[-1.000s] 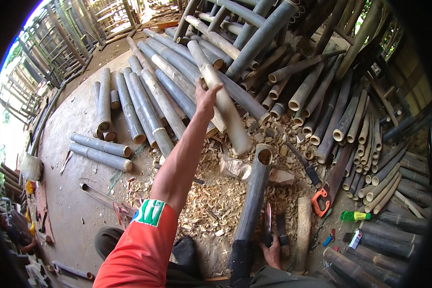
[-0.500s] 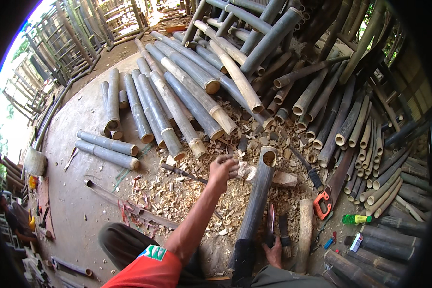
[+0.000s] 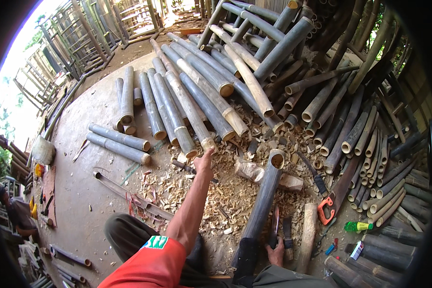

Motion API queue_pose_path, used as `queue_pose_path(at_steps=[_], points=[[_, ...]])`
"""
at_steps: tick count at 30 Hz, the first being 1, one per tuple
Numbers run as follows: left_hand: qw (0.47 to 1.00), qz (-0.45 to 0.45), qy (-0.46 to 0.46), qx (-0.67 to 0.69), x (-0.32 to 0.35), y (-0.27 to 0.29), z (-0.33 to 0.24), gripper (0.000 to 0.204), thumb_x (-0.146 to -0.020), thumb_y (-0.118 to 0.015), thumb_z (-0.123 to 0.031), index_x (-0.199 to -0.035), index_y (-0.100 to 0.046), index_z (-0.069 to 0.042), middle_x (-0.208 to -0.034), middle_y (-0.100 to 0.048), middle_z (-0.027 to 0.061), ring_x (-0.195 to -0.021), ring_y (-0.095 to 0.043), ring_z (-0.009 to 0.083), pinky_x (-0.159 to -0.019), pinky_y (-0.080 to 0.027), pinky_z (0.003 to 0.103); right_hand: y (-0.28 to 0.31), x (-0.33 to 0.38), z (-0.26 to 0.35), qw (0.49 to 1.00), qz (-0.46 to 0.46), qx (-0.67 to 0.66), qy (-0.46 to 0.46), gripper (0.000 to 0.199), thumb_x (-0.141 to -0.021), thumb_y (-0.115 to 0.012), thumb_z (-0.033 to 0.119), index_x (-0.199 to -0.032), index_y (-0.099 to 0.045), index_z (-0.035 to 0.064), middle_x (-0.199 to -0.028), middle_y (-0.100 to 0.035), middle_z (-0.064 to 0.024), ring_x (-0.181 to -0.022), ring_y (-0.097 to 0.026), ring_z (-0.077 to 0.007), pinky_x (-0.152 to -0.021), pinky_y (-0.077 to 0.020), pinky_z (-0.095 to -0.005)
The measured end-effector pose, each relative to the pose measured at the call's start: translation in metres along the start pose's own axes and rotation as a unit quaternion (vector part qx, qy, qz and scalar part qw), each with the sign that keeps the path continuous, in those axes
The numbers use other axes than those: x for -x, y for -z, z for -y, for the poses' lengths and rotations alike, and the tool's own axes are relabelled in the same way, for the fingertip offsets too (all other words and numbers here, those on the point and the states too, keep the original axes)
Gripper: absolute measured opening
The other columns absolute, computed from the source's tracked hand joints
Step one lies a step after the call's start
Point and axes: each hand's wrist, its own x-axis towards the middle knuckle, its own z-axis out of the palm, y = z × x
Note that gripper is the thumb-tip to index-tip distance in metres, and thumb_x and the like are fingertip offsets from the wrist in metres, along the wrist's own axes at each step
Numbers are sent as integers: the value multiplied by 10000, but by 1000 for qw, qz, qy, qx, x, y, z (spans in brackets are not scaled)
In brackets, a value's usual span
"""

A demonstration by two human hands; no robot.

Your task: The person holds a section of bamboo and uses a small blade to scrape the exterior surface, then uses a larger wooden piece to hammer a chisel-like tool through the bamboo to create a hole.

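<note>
My left hand (image 3: 205, 162) is stretched out over the wood shavings (image 3: 225, 201), fingers apart, its tip at the cut end of a grey bamboo pole (image 3: 192, 113). I cannot tell if it touches the pole. My right hand (image 3: 275, 253) sits low by my knee, closed on the handle of a chopping knife (image 3: 275, 226) whose blade points away from me. A thick dark bamboo pole (image 3: 265, 199) lies between my hands, with its open end resting on a wooden block (image 3: 254, 170).
Long bamboo poles (image 3: 254, 53) are piled at the back and thinner ones (image 3: 369, 144) on the right. Two short pieces (image 3: 120, 143) lie on the left. An orange-handled saw (image 3: 327, 207), a green bottle (image 3: 357, 226) and a pale log (image 3: 308, 235) are on the right.
My left arm has drawn back from the far bamboo pile to the shavings, then shifted a little left to a nearer pole's end. My right hand stays put with the knife.
</note>
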Motion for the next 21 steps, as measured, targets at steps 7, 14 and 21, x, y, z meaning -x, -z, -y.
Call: queue_pose_path(at_steps=[7, 14, 21], points=[[981, 158, -27, 111, -23, -1, 15, 416, -884, -795, -167, -1225, -600, -32, -1087, -715, 140, -1000, -724, 285, -872, -598, 439, 0, 1, 3, 1000, -13, 5, -4, 576, -779, -798, 116, -1289, -563, -11, -1015, -672, -194, -935, -662, -315, -864, -513, -419], [900, 323, 74, 283, 13, 13, 31, 487, -950, -685, -255, -1347, -502, -40, -1253, -627, 155, -1090, -687, 310, -968, -577, 510, -1, 0, -9, 998, -31, 27, 47, 558, -781, -788, 80, -1278, -561, -33, -1020, -662, -187, -928, -641, -297, -871, -504, -416], [924, 273, 76, 258, 7, 20, 24, 620, -870, -848, -195, -1357, -487, -69, -1320, -584, 113, -1195, -616, 261, -977, -550, 476, -5, -1, -1, 1000, -18, -9, 6, 488, -784, -785, 70, -1218, -583, -27, -946, -651, -152, -871, -626, -261, -826, -498, -391]])
